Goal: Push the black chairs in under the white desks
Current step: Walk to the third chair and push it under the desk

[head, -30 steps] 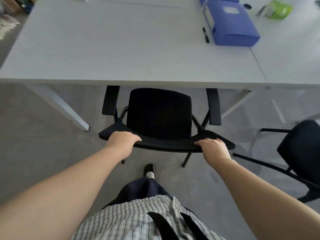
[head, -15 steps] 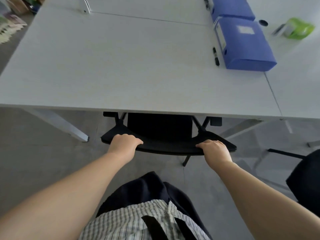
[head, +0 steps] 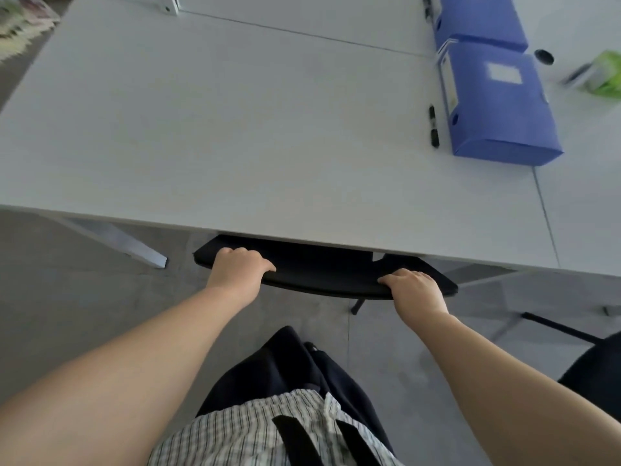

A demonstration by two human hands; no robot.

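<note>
A black chair (head: 322,269) stands mostly under the white desk (head: 235,129); only the top of its backrest and one leg show past the desk's near edge. My left hand (head: 238,265) grips the backrest's left end. My right hand (head: 411,285) grips its right end. The seat and armrests are hidden beneath the desktop. A second black chair (head: 594,368) stands out on the floor at the lower right, only partly in view.
Two blue file boxes (head: 490,102) lie on the desk's right side, with a black marker (head: 433,126) beside them. A green object (head: 601,75) sits at the far right. A slanted white desk leg (head: 127,243) stands to the left of the chair. Grey floor.
The chair has slid forward under the desk with both hands on its backrest; seat and armrests, visible a second ago, are now hidden. I have stepped closer to the desk.
</note>
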